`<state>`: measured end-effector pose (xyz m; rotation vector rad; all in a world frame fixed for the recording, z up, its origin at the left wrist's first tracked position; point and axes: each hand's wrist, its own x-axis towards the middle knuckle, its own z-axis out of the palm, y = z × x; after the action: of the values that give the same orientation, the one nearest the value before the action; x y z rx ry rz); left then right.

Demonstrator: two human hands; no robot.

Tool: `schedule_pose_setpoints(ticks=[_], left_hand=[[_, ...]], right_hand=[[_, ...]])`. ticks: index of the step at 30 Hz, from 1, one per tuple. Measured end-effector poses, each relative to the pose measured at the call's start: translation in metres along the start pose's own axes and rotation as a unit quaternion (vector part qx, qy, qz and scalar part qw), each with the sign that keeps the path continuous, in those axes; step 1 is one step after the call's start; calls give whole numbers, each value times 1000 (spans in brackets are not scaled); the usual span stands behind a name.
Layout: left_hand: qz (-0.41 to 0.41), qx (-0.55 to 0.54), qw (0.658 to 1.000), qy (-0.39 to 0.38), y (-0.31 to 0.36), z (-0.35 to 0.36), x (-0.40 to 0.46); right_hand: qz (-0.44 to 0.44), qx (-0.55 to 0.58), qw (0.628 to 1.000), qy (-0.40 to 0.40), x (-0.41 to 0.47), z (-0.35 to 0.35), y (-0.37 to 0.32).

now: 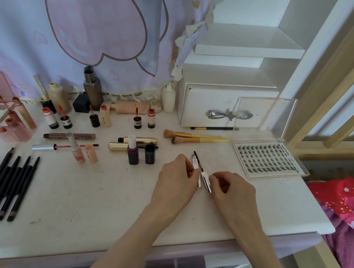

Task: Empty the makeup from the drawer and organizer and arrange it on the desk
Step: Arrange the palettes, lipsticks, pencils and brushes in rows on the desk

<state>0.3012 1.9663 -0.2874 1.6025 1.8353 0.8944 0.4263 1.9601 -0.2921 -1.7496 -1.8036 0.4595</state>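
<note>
Here, a silver mascara tube [205,179] is lying on the white desk [93,201], pinched by the right hand [233,192], while the left hand [175,176] is gripping its wand [197,161]. Just beyond are sitting two gold-handled brushes [194,138] and an open lash case [267,160]; black pencils [11,187] are lying far left.

A silver mascara tube [205,180] and its black-tipped wand [197,162] lie tilted, pulled apart, above the white surface [93,201] near the lash case [268,160].
</note>
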Motion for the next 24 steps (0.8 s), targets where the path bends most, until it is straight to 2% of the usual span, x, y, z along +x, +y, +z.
schedule_pose_setpoints(ticks=[5, 7, 10, 14, 24], left_hand=[[113, 60, 992, 17, -10, -9, -4], [157, 103, 982, 20, -17, -11, -7], [167, 154, 974, 13, -29, -7, -13], [199, 220, 954, 43, -41, 1, -16], [209, 221, 952, 38, -46, 1, -14]], right_hand=[[-64, -42, 997, 16, 30, -11, 2], [-103, -82, 991, -1, 49, -11, 3], [-169, -136, 975, -52, 77, -4, 2], [-200, -200, 953, -107, 102, 11, -2], [-194, -244, 943, -117, 110, 28, -3]])
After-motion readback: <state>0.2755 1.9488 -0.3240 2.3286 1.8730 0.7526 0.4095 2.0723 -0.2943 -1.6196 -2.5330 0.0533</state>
